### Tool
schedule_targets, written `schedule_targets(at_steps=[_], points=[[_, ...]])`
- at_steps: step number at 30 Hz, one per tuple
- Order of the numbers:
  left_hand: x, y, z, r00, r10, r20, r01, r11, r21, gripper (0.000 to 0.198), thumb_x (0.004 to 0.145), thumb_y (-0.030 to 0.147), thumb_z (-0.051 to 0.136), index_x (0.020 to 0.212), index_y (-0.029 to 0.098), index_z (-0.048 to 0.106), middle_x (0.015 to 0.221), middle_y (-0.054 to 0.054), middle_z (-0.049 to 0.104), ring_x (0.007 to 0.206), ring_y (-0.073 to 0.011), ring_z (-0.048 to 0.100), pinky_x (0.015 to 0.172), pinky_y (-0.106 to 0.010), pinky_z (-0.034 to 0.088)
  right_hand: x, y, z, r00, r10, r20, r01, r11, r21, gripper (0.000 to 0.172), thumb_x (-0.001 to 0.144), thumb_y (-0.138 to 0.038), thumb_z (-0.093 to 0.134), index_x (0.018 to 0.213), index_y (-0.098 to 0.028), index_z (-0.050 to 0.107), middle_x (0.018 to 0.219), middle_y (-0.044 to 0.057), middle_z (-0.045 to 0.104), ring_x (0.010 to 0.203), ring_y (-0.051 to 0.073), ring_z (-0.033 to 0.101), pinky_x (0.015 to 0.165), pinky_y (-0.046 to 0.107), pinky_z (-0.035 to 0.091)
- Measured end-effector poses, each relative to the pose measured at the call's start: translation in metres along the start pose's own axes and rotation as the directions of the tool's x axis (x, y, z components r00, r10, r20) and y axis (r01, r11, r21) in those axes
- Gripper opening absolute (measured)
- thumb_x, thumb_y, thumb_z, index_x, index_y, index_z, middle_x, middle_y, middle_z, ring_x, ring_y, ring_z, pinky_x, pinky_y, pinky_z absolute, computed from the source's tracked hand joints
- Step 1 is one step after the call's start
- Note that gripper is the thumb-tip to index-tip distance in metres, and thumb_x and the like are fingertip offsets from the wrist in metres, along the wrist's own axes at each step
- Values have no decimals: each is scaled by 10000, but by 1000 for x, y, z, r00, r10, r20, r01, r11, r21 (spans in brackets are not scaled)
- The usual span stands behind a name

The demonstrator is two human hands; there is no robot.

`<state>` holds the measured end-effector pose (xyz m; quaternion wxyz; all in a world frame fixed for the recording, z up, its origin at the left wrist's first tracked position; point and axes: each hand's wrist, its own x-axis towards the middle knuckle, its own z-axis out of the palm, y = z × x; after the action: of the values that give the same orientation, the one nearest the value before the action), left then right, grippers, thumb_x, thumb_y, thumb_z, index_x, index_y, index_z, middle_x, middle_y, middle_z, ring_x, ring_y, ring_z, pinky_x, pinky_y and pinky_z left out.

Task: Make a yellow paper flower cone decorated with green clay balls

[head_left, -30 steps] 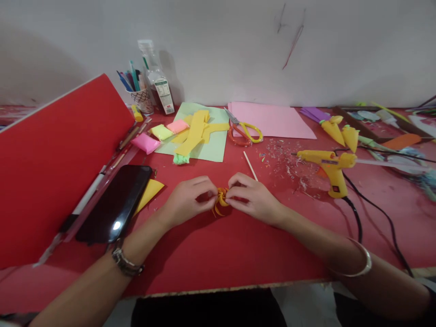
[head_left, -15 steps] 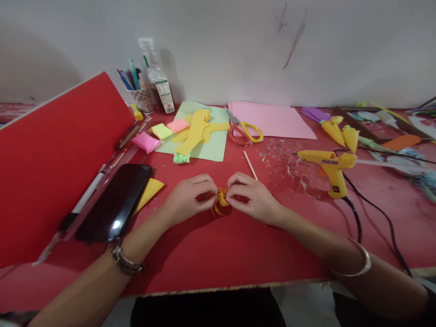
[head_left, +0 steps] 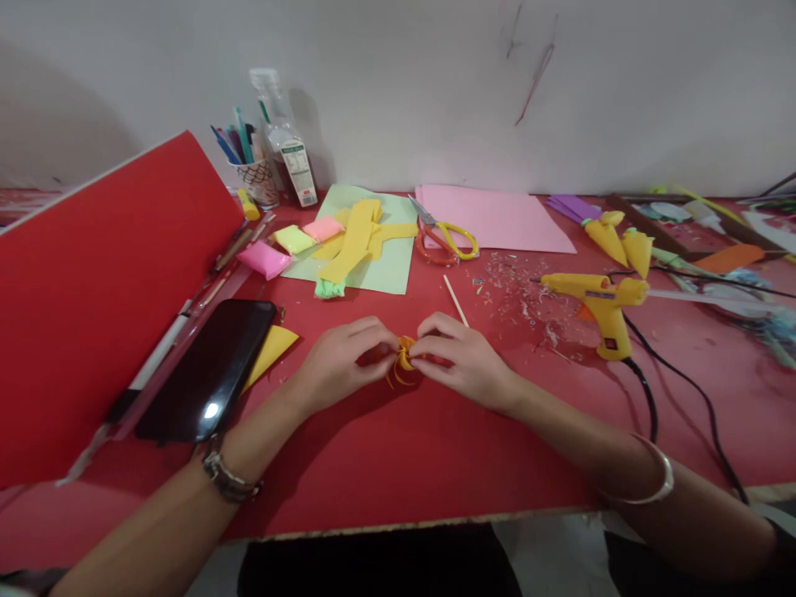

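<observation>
Between my fingertips is a small yellow-orange fringed paper piece (head_left: 405,355), with thin curled strips hanging from its lower side. My left hand (head_left: 351,361) pinches it from the left, and my right hand (head_left: 457,358) pinches it from the right. Both hands are closed, just above the red table (head_left: 373,464). The fingers partly hide the piece. Beyond my right hand lies a thin wooden stick (head_left: 456,300). A yellow paper triangle (head_left: 272,355) is left of my left hand, partly under a black phone (head_left: 211,369).
Scissors (head_left: 444,240) lie by pink sheets (head_left: 497,217); yellow strips (head_left: 354,240) rest on a pale green sheet (head_left: 398,278). At right are a corded yellow glue gun (head_left: 600,303) and paper scraps (head_left: 528,290). A bottle (head_left: 292,157) and pen cup (head_left: 259,182) stand behind; a red board (head_left: 112,307) leans left.
My right fingers have shifted slightly on the fringed paper piece, and its curled strips hang a little differently. Both hands keep hold of it.
</observation>
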<state>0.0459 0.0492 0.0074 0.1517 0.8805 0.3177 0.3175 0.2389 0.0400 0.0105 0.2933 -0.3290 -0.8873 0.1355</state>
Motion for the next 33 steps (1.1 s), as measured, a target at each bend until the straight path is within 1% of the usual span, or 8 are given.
schedule_targets(at_steps=[3,8,12,15,20,25,29,33], points=[[-1,-1,1,999,45,-29,-43,996,75,61,773,157,493,734,166,539,673,3,577,610,-92,532,555,-178,411,-1,-1,-2,998,-53,-19,51,994,-94,179,837,-220,435,768,-175,594,780,32,525,673,96,483,596,205,403],[-3,-1,2,986,154,-62,-129,947,293,97,808,188,464,762,167,546,679,-4,607,580,-107,530,527,-205,392,0,-6,-5,990,-141,-26,129,953,-274,280,869,-224,363,739,-175,606,727,30,549,614,92,470,532,196,375],[-3,0,2,965,242,-98,-189,907,377,154,834,209,435,730,172,542,673,-1,618,567,-102,534,521,-203,388,1,-8,-7,980,-187,-61,160,938,-308,310,880,-244,351,732,-168,612,701,26,557,603,87,475,533,188,378],[-3,1,1,956,274,-106,-217,903,371,197,840,193,429,672,172,531,660,8,616,569,-89,537,525,-186,391,1,-8,-6,973,-214,-81,180,933,-312,315,880,-259,358,729,-156,615,698,31,560,602,87,478,542,184,384],[-2,3,0,957,272,-97,-221,906,360,258,849,185,400,625,168,525,662,3,617,554,-74,533,523,-168,395,1,-8,-6,971,-222,-90,184,931,-316,305,873,-237,368,711,-146,610,693,40,560,593,92,472,537,187,385],[-2,3,1,953,290,-92,-237,897,373,225,849,204,406,671,168,538,648,-2,620,552,-89,539,515,-181,404,1,-8,-5,971,-220,-97,186,942,-279,280,861,-208,386,708,-133,608,699,56,565,604,102,479,543,196,395],[-2,3,3,963,241,-121,-189,923,336,126,825,204,454,746,171,546,655,3,625,560,-93,548,524,-183,411,1,-8,-5,966,-224,-127,187,950,-251,244,850,-212,415,722,-129,605,696,54,561,603,101,479,542,194,394],[-2,5,4,975,193,-113,-155,948,278,140,819,201,454,713,168,538,604,12,600,522,-88,522,505,-180,401,1,-8,-3,973,-190,-133,164,970,-181,201,835,-213,449,721,-128,590,687,44,555,598,96,480,536,191,390]])
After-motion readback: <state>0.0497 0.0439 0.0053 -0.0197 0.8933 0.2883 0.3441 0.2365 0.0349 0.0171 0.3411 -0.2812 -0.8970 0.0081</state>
